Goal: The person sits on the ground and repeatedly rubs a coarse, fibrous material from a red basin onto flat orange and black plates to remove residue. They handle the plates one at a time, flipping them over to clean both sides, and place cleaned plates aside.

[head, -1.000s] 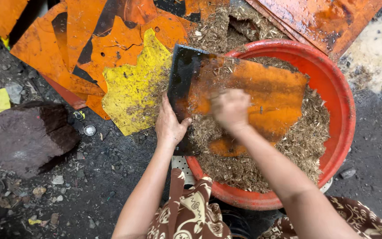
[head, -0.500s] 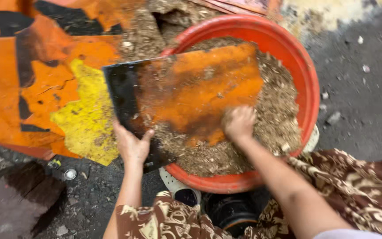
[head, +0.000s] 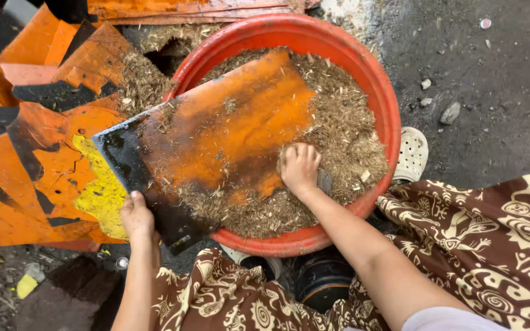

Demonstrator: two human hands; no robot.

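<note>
Brown patterned wrap [head: 473, 245] — white perforated shoe [head: 413, 154]

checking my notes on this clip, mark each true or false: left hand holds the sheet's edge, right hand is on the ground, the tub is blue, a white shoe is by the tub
1. The left hand holds the edge of the flat orange and black sheet: true.
2. The right hand is on the ground: false, it rests on the sheet amid dry brown shavings.
3. The round plastic tub is blue: false, it is red.
4. A white perforated shoe lies beside the tub: true.
</note>
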